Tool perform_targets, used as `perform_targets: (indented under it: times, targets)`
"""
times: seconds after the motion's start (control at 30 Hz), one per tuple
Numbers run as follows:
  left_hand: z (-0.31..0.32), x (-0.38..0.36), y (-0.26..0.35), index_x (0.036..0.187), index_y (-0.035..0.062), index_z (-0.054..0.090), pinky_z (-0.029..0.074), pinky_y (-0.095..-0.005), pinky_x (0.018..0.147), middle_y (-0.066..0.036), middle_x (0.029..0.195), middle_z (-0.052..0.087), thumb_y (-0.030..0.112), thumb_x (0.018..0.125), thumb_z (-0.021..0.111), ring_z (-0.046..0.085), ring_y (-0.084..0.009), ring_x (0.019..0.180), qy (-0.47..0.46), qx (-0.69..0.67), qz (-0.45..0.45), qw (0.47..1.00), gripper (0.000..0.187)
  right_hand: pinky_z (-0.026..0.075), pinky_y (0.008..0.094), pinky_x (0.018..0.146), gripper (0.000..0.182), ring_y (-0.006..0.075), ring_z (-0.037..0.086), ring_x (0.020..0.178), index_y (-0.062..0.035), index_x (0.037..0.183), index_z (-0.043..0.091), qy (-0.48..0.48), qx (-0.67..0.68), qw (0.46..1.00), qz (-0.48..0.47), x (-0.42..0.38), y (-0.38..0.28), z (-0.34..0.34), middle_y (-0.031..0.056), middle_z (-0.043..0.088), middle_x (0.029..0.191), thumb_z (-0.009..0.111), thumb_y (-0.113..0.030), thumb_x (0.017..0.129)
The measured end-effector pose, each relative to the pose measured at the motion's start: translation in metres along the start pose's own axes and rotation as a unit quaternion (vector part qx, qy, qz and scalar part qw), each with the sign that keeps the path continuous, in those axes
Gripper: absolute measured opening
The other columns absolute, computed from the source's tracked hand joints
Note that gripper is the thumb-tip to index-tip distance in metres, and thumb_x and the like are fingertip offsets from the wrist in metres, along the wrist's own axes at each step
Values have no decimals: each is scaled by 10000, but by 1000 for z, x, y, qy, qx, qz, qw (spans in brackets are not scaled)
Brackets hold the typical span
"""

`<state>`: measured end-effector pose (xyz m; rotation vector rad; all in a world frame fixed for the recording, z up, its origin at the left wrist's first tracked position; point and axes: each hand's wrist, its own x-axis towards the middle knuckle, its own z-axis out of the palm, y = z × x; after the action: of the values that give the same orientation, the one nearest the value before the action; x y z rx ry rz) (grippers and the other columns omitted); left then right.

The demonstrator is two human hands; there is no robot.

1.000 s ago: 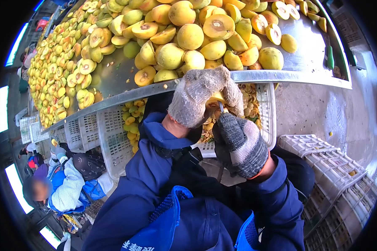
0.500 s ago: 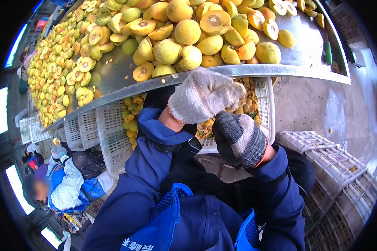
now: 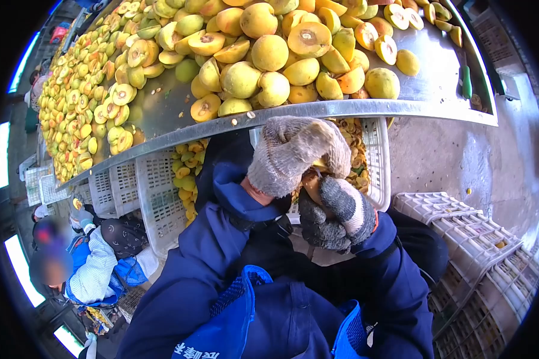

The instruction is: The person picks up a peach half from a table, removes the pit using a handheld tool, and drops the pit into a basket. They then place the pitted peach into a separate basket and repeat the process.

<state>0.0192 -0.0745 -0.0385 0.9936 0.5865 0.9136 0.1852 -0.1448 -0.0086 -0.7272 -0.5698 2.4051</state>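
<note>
My left hand, in a pale, soiled knit glove, curls closed around a yellow peach, of which only a sliver shows between the fingers. Just below it, my right hand, in a grey and black striped glove, is closed on a brown tool handle. The handle's upper end comes right up to the fruit; the rest of the tool is hidden. Both hands meet in front of the metal table's edge, over a white crate of cut fruit pieces. Whole and halved peaches are heaped on the table.
A green-handled tool lies at the table's right end. White crates stand under the table on the left, and stacked crates to my right. Another person sits at the left.
My left hand has turned, its fingers now curling downward over the fruit. My right hand has dropped slightly and rotated, bringing the brown handle into view.
</note>
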Motion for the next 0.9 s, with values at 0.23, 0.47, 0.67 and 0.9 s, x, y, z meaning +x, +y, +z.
perform_targets:
  times: [0.23, 0.47, 0.67, 0.9]
  targets:
    - [23, 15, 9, 860, 19, 601, 556, -368, 636, -162, 858, 670, 433, 1078, 408, 665, -262, 708, 58, -250, -29, 966, 506, 385, 271, 436, 617, 159, 498, 448, -65, 819, 592, 183, -304, 906, -231, 12, 29, 15, 16, 479, 520, 489, -654, 969]
    - [6, -10, 43, 929, 39, 561, 529, -347, 681, -180, 897, 645, 436, 1072, 372, 644, -264, 774, 178, 20, 49, 983, 463, 313, 289, 372, 486, 156, 377, 405, -182, 848, 540, 354, 320, 875, 74, 17, 96, -15, -21, 379, 532, 520, -656, 957]
    - [-77, -93, 146, 1163, 7, 677, 522, -321, 943, -126, 1091, 717, 64, 865, 650, 677, -205, 1047, 204, 737, -20, 644, 304, 301, 284, 342, 462, 137, 361, 385, -194, 844, 553, 303, 277, 908, -83, 7, 34, 10, -46, 373, 526, 510, -636, 973]
    - [-126, 6, 114, 1256, 28, 611, 545, -364, 899, -177, 1197, 677, 331, 819, 785, 678, -295, 1091, 150, 727, 81, 666, 560, 321, 279, 356, 422, 144, 379, 386, -205, 865, 566, 349, 243, 900, -99, 26, 38, 12, -39, 405, 532, 531, -611, 976]
